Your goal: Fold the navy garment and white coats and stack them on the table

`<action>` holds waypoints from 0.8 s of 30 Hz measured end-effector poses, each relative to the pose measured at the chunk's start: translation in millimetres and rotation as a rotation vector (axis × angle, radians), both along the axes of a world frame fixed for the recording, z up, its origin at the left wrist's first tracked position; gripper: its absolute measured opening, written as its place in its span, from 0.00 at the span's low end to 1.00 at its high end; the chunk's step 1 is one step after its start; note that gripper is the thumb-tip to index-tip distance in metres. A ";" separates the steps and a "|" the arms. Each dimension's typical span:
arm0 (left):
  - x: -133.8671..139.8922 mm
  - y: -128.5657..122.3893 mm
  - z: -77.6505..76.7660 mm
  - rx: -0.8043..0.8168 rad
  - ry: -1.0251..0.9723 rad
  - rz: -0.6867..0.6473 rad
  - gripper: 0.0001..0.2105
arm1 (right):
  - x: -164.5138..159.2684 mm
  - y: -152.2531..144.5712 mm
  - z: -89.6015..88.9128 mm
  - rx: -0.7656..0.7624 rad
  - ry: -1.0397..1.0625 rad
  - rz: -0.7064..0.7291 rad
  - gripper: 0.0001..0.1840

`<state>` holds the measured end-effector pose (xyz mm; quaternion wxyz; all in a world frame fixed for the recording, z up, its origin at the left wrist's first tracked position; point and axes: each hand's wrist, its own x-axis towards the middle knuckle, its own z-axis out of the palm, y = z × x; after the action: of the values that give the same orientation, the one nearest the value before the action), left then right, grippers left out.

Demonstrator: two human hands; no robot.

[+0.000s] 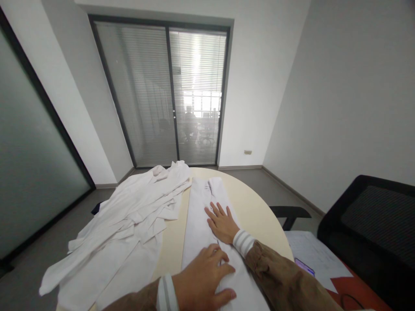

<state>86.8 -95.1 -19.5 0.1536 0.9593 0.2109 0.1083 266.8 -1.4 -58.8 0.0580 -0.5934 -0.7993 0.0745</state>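
1. I see the cloth (pixel 196 216) on the table (pixel 251 201), beside the heap (pixel 129 222).
2. My right hand (pixel 223 222) spreads flat on it, likely keeping it smooth.
3. My left hand (pixel 205 278) curves over it, fingers apart.

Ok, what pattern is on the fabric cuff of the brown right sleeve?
White and pale grey stripes on that cuff; the head view shows it best.

White garments (pixel 197 220), cream tabletop (pixel 259 211), brown sleeves (pixel 282 272), grey-and-white striped cuffs (pixel 244 243), black chair (pixel 379 220), grey floor (pixel 267 185)
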 end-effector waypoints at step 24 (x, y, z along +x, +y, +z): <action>5.2 223.8 -54.6 -0.123 -0.369 1.040 0.17 | 61.9 81.7 -11.4 0.207 0.386 -0.385 0.27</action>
<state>92.0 128.7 -74.1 0.1701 0.6830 0.6323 0.3235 328.7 80.3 -70.2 0.2824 -0.6998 -0.6497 0.0917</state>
